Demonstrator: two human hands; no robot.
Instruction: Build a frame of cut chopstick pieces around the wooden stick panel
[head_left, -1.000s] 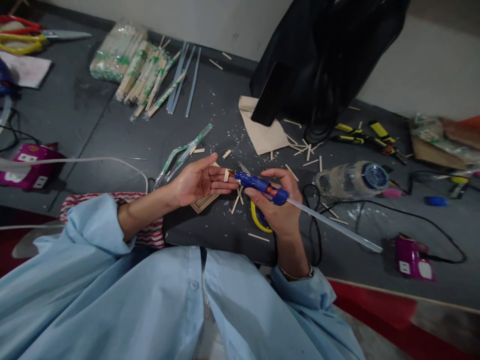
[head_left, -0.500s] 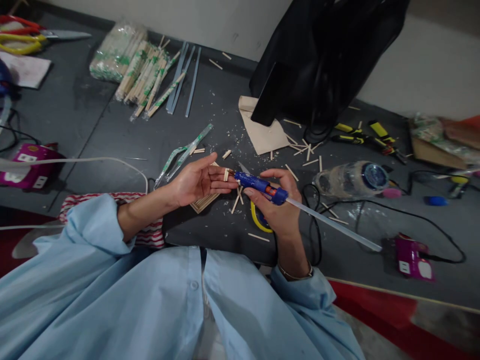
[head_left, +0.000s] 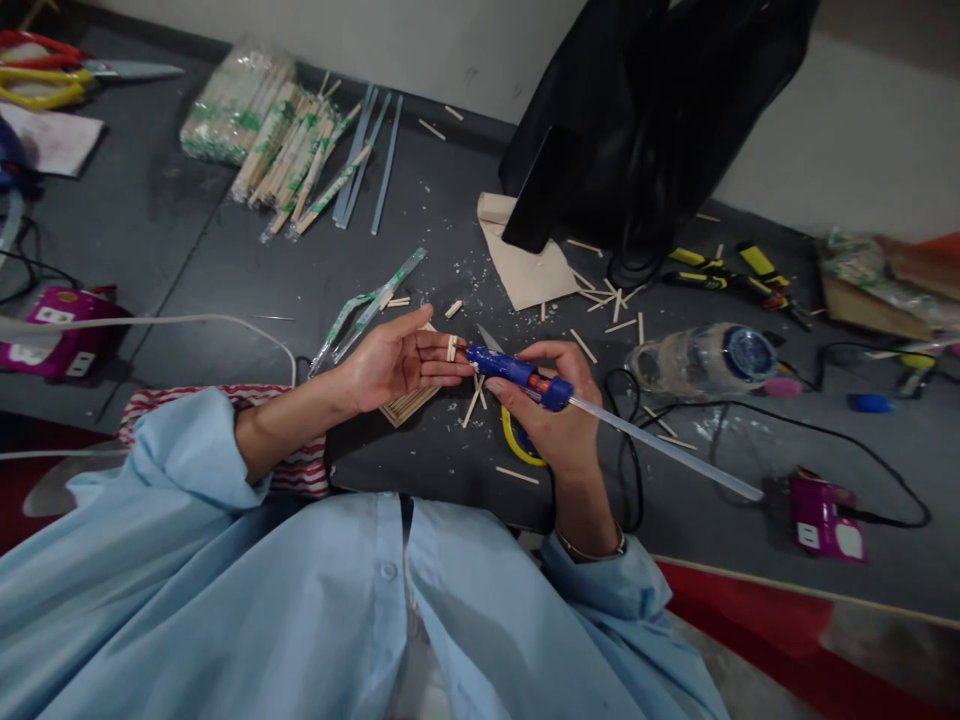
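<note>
My left hand lies palm up with its fingers stretched out. Small pieces of wooden stick rest across its fingers near the tips. A blue hot glue gun is gripped in my right hand, its nozzle at the stick pieces; whether they touch I cannot tell. From its rear end sticks out a long pale glue stick. Beneath my left hand a flat piece made of wooden sticks is partly hidden. Scissors with a yellow handle lie partly under my right hand.
Wrapped chopsticks and spare glue sticks lie at the back left. Cut stick pieces are scattered beside a black bag. On the right are a plastic bottle, a black cord and a purple box.
The glue gun has shifted slightly left, its nozzle closer to the stick pieces on my left fingers. My left hand has stayed almost still.
</note>
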